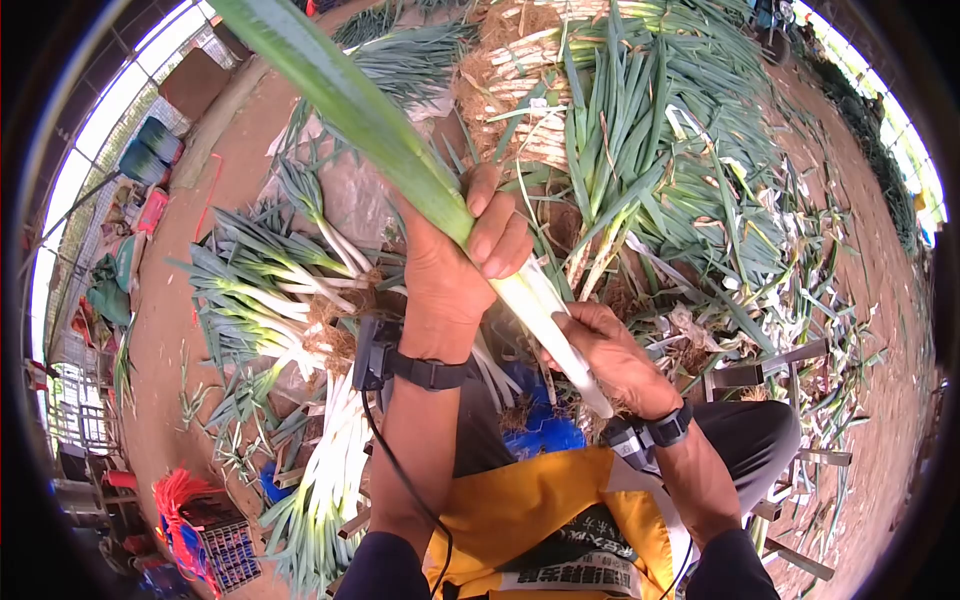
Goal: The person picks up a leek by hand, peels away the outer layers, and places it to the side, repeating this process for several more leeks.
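A large green onion (540, 312) slants across the view, its leaves at the upper left and its white root end at the lower right. My left hand (468, 245) is wrapped round it where green turns to white. Lower down, my right hand (622, 362) has its fingers closed against the white stalk; the fingertips are partly hidden. Dark straps with small devices circle both wrists. Left of my left hand lies a pile of green onions with white stalks (270, 300), and more stalks (335, 480) lie below it.
A big heap of green onions (690, 150) with rooty ends covers the ground ahead. Peeled leaf scraps (790, 290) litter the right side. Metal bars (770, 372) stick out by my right knee. A dark crate (228, 550) with red strings stands lower left.
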The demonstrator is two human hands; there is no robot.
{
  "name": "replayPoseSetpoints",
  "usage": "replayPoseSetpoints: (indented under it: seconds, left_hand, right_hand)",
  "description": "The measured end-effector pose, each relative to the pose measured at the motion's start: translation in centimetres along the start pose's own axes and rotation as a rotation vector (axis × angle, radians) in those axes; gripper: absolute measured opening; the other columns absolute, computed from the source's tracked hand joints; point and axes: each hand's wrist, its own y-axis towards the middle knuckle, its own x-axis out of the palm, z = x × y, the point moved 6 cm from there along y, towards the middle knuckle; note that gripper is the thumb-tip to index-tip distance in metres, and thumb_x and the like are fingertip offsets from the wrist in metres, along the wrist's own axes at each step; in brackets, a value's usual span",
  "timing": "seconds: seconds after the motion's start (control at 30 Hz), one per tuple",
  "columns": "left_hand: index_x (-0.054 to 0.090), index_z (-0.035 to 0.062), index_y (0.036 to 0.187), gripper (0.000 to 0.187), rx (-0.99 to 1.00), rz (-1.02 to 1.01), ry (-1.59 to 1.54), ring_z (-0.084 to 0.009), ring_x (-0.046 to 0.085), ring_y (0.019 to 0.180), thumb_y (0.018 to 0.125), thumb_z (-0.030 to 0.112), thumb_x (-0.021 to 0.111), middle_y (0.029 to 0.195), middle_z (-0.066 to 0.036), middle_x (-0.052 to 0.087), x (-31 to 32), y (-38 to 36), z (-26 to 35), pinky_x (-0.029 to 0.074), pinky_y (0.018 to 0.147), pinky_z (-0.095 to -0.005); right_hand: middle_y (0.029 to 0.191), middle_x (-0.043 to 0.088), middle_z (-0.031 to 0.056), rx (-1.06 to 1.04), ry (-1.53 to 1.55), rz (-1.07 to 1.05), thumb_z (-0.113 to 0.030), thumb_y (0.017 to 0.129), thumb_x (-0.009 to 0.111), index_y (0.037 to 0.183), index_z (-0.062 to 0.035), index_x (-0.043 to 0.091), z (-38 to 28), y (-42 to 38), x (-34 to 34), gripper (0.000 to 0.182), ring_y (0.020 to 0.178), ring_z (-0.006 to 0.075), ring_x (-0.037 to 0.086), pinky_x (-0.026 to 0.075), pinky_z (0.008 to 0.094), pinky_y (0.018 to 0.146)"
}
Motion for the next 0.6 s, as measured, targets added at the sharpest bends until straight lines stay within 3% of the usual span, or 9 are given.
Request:
replayPoseSetpoints:
  seconds: [0.1, 0.13, 0.23, 0.27, 0.3, 0.37, 0.47, 0.57, 0.6]
  left_hand:
    - [0.046, 0.0134, 0.082, 0.058, -0.030, -0.118, -0.007, -0.0119, 0.044, 0.044, 0.083, 0.069, 0.061, 0.054, 0.002, 0.045, 0.5, -0.2, 0.2, 0.034, 0.043, -0.0246]
    - [0.045, 0.0135, 0.083, 0.056, -0.032, -0.146, 0.014, -0.0122, 0.045, 0.044, 0.083, 0.066, 0.064, 0.054, 0.002, 0.046, 0.5, -0.2, 0.6, 0.034, 0.043, -0.0248]
    - [0.045, 0.0123, 0.085, 0.042, 0.010, -0.177, 0.019, -0.0120, 0.047, 0.043, 0.089, 0.048, 0.067, 0.055, 0.001, 0.050, 0.8, -0.2, 1.6, 0.036, 0.041, -0.0247]
    - [0.045, 0.0111, 0.084, 0.037, 0.048, -0.155, 0.003, -0.0113, 0.048, 0.041, 0.092, 0.042, 0.064, 0.054, 0.001, 0.051, 1.2, -0.3, 2.0, 0.037, 0.039, -0.0239]
    - [0.045, 0.0100, 0.084, 0.033, 0.083, -0.136, -0.011, -0.0106, 0.049, 0.039, 0.095, 0.036, 0.061, 0.054, 0.000, 0.053, 1.4, -0.4, 2.1, 0.037, 0.037, -0.0231]
    - [0.044, 0.0087, 0.084, 0.027, 0.105, -0.157, -0.057, -0.0101, 0.049, 0.038, 0.095, 0.027, 0.061, 0.053, -0.001, 0.054, 1.3, -0.3, 2.5, 0.038, 0.036, -0.0223]
    - [0.043, 0.0080, 0.084, 0.022, 0.162, -0.159, -0.136, -0.0092, 0.049, 0.038, 0.094, 0.016, 0.062, 0.052, -0.001, 0.052, 1.0, -0.5, 3.6, 0.038, 0.035, -0.0216]
    - [0.044, 0.0087, 0.093, 0.032, 0.152, -0.255, -0.163, -0.0093, 0.052, 0.043, 0.093, 0.031, 0.066, 0.058, 0.000, 0.055, 0.3, -0.9, 5.2, 0.039, 0.037, -0.0221]
    - [0.043, 0.0069, 0.094, 0.031, 0.202, -0.245, -0.171, -0.0095, 0.052, 0.042, 0.094, 0.027, 0.065, 0.058, -0.001, 0.055, 0.4, -1.0, 5.7, 0.040, 0.037, -0.0209]
  right_hand:
    - [0.090, 0.066, 0.0074, 0.198, 0.040, 0.124, -0.024, 0.099, 0.056, 0.116, 0.0029, 0.058, 3.2, 0.0, -2.0, 0.032, 0.074, 0.0113, 0.061, 0.049, 0.0258, 0.066]
    - [0.087, 0.063, 0.0054, 0.108, 0.211, 0.245, -0.017, 0.097, 0.055, 0.113, 0.0006, 0.058, 4.8, 0.5, -3.0, 0.023, 0.078, 0.0144, 0.061, 0.050, 0.0288, 0.070]
    - [0.080, 0.059, 0.0001, -0.011, 0.822, 0.365, -0.016, 0.098, 0.049, 0.099, -0.0058, 0.060, 5.8, 0.2, -5.5, 0.015, 0.071, 0.0153, 0.056, 0.048, 0.0323, 0.067]
    - [0.074, 0.050, -0.0030, -0.048, 1.011, 0.233, -0.016, 0.098, 0.045, 0.091, -0.0107, 0.055, 5.2, -0.1, -5.8, 0.013, 0.066, 0.0138, 0.048, 0.044, 0.0310, 0.066]
    - [0.070, 0.043, -0.0045, -0.056, 1.018, 0.299, -0.020, 0.098, 0.043, 0.088, -0.0116, 0.051, 5.3, -0.6, -7.0, 0.016, 0.061, 0.0119, 0.040, 0.038, 0.0280, 0.060]
    - [0.068, 0.040, -0.0049, -0.111, 0.961, 0.258, -0.021, 0.098, 0.040, 0.088, -0.0113, 0.051, 6.1, -1.2, -9.4, 0.018, 0.059, 0.0113, 0.037, 0.035, 0.0268, 0.057]
    - [0.067, 0.039, -0.0035, -0.161, 0.798, 0.630, -0.020, 0.098, 0.039, 0.091, -0.0071, 0.052, 9.3, -2.2, -16.7, 0.020, 0.058, 0.0115, 0.038, 0.036, 0.0271, 0.055]
    - [0.067, 0.042, -0.0017, -0.288, 0.704, 0.863, -0.020, 0.095, 0.045, 0.090, -0.0070, 0.053, 14.2, -4.5, -26.8, 0.016, 0.060, 0.0121, 0.041, 0.039, 0.0266, 0.057]
    - [0.068, 0.043, -0.0016, -0.202, 0.704, 1.013, -0.022, 0.095, 0.045, 0.090, -0.0074, 0.053, 14.2, -6.2, -27.8, 0.017, 0.059, 0.0125, 0.041, 0.041, 0.0271, 0.057]
